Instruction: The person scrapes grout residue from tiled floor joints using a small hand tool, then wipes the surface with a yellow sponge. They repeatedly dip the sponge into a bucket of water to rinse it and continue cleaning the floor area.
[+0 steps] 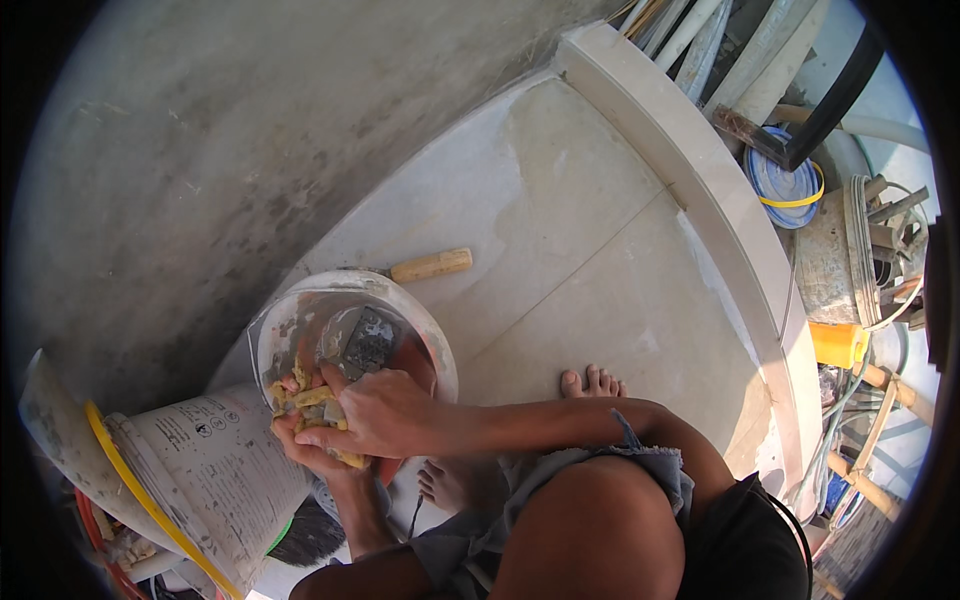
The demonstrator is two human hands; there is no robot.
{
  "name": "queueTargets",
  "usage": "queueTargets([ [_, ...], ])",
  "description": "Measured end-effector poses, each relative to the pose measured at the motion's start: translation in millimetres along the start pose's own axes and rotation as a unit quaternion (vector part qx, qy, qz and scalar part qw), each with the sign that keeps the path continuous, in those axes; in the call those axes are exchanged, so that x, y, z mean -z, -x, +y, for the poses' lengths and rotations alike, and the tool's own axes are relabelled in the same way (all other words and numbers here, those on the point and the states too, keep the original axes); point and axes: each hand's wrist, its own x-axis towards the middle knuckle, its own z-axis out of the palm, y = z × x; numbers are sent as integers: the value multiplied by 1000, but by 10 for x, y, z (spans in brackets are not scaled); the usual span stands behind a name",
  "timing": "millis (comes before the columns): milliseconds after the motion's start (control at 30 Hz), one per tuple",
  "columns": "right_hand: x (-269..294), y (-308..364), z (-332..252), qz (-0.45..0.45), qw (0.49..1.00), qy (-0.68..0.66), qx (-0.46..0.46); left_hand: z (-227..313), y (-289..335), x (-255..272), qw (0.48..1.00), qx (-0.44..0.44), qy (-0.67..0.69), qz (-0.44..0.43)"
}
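Both my hands are closed around a crumpled, yellow sponge-like wad (318, 402) at the near left side of a round white bucket (440, 345). My left hand (318, 452) cups it from below and the left. From the right, my right hand (385, 412) presses onto it, with its fingers bent over it. Bits of the wad bulge out between the fingers. Inside the bucket, beyond my hands, lies a dark grey, squarish piece (370, 340). Reddish liquid or material shows at the right inside. Beside the far rim, a tool with a wooden handle (432, 265) rests on the floor.
A larger white bucket (215, 440) with a yellow handle lies tilted at the left. Along the right runs a raised tiled curb (690, 170). Pipes (690, 35), a blue lid (785, 185) and a filled bucket (835, 250) stand beyond it. A grey wall (250, 120) borders the far left.
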Motion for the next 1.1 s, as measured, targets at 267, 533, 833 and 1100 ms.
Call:
queueTargets([
  [267,-9,37,-33,22,999,24,2,-38,-149,336,999,-4,-20,-41],
  [533,-71,36,-1,35,999,28,5,-37,-6,99,971,-106,-214,10],
  [833,-100,-6,63,84,993,81,8,40,275,-78,991,130,2,-35],
  [1100,119,43,-38,-28,998,-26,46,58,214,131,994,87,-50,-51],
])
